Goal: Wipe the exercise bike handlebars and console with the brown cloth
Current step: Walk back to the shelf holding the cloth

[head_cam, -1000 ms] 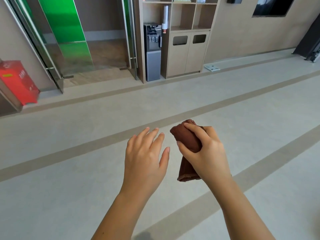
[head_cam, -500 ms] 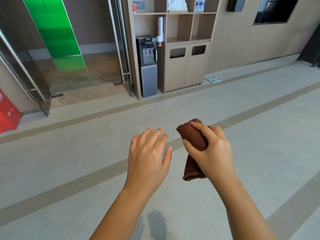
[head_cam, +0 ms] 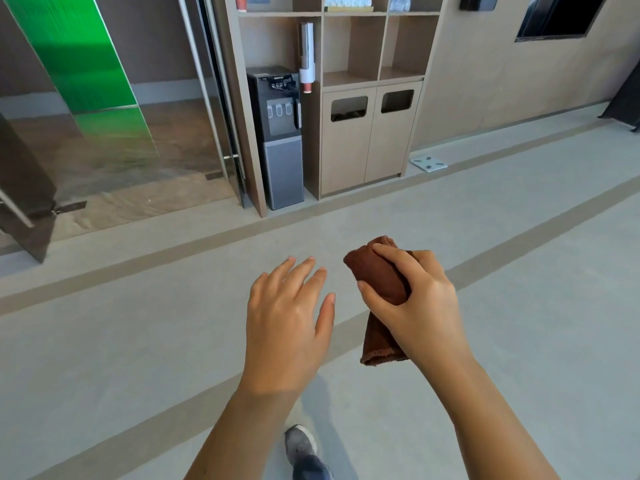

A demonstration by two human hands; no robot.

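The right hand [head_cam: 420,306] is clamped around the rolled brown cloth [head_cam: 379,278], carried ready for wiping, while the left hand [head_cam: 289,317] beside the cloth hangs empty, fingers spread; no bike shows.

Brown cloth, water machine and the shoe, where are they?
brown cloth [head_cam: 379,275], head view, on its bunched upper part.
water dispenser [head_cam: 277,133], head view, on its front panel.
shoe [head_cam: 300,441], head view, on its grey toe.

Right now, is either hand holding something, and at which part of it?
The right hand has its grip around the upper middle of the rolled brown terry cloth; both ends stick out. The open left hand holds nothing.
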